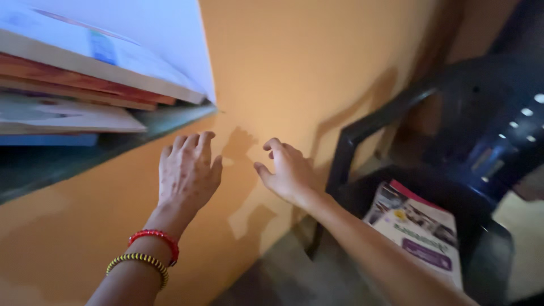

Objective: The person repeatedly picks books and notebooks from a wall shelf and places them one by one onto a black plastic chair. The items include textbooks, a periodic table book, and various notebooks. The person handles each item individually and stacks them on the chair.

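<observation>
Both hands are reaching out empty in front of an orange wall point(306, 62): the left hand point(187, 173) is spreading its fingers flat, just below the edge of a dark shelf point(164, 124), and the right hand point(289, 170) is hanging open with its fingers loosely curled, gripping nothing. A stack of books point(85, 73) is lying on that shelf, up at the far left, above the left hand. Off to the right, a magazine point(416, 226) is resting on the seat of a dark plastic chair point(396, 107), and two bracelets point(150, 249), one red and one yellow, are circling the left wrist
</observation>
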